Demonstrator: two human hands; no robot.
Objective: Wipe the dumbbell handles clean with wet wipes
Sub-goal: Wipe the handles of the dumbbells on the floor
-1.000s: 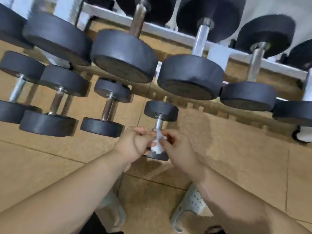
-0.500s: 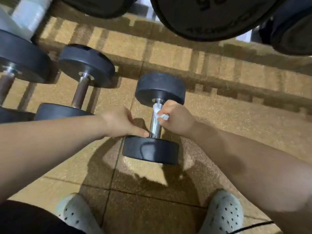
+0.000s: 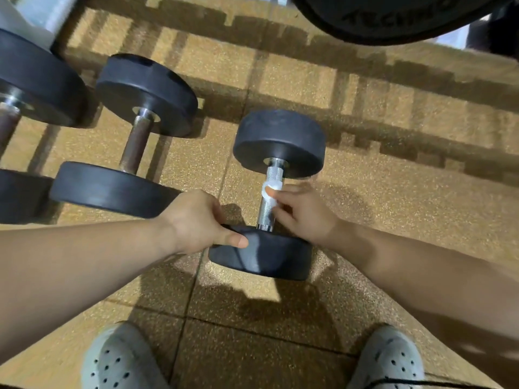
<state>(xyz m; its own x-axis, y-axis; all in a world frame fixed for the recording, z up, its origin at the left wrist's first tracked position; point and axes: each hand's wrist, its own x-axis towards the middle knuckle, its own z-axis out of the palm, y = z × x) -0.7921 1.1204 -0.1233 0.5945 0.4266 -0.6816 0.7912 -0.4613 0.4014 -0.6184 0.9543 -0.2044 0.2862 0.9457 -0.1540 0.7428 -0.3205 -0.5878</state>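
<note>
- Since half a second ago my right hand (image 3: 304,213) has let go of its full wrap round the handle (image 3: 266,213) and slid back to the right of it, and my left hand (image 3: 196,220) has shifted from the base of the bar onto the near weight head.
- Closest to me, my two grey perforated clogs, left (image 3: 120,360) and right (image 3: 390,360), stand on the tan speckled floor mat (image 3: 238,346).
- Just past them the small dumbbell (image 3: 261,255) lies on the mat between my forearms, its bar running away from me.
- My left hand grips its near black head: thumb lying flat on the top of the rim, the other fingers curled over the left edge.
- My right hand sits just right of the knurled steel handle, thumb and fingers curled in and pinching the wet wipe (image 3: 273,185) against the bar.
- The white wipe is bunched round the upper middle of the handle, one fingertip pressing on it; bare metal shows above and below.
- Beyond it is the far head (image 3: 279,141) of the same dumbbell.
- To the left lies a larger dumbbell with a brown handle (image 3: 134,143), and another, cut off by the frame, (image 3: 33,77) further left.
- Farthest off, a big black weight (image 3: 393,21) hangs over the top right edge, its lettering too blurred to read.
</note>
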